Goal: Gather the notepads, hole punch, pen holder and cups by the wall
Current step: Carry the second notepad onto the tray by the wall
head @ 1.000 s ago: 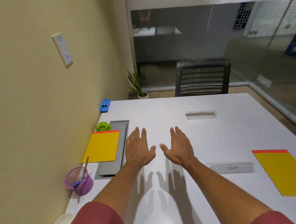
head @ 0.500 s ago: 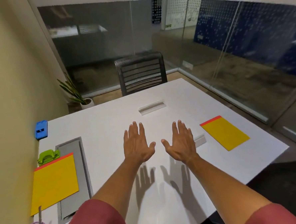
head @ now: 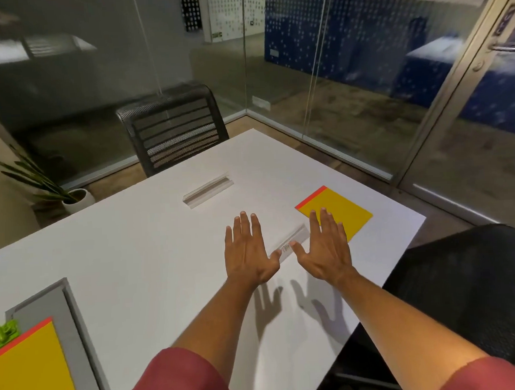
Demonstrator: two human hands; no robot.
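Observation:
A yellow notepad with a red top edge lies near the table's right edge. My right hand hovers flat above the table, its fingertips over that notepad's near corner. My left hand hovers flat beside it, fingers straight, holding nothing. At the far left by the wall lies a second yellow notepad, partly on a grey cable hatch. The green hole punch sits just behind it, cut off by the frame edge. The pen holder and cups are out of view.
Two clear name-card stands lie on the white table: one at the far middle, one between my hands. A black mesh chair stands beyond the table, another chair at the right. Glass walls and a potted plant surround.
The view has swung right: the left notepad and hole punch slid to the frame's edge, the purple pen holder left the view, and the right notepad now lies just under my right fingertips.

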